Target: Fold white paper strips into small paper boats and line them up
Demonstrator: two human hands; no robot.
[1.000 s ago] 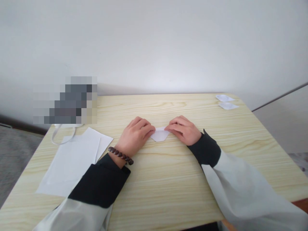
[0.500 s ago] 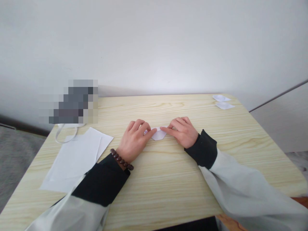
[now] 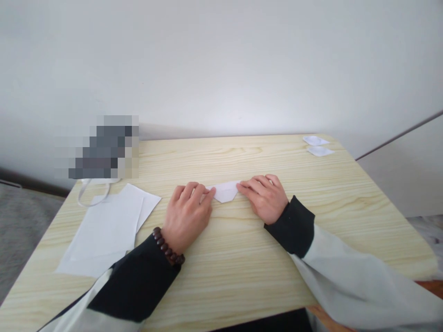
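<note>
Pinching folded paper (image 3: 225, 191) between fingers (image 3: 209, 197) at frame centre, left hand (image 3: 188, 212) and right hand (image 3: 266, 198) angled inward; wood-grain table (image 3: 228, 267) across lower frame, white wall (image 3: 221, 69) above.

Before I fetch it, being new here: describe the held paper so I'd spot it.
On the pale table, look to the middle, between the left hand and right hand. The small folded white paper is the only one held, unlike the sheets at left and the folded pieces far right.
</note>
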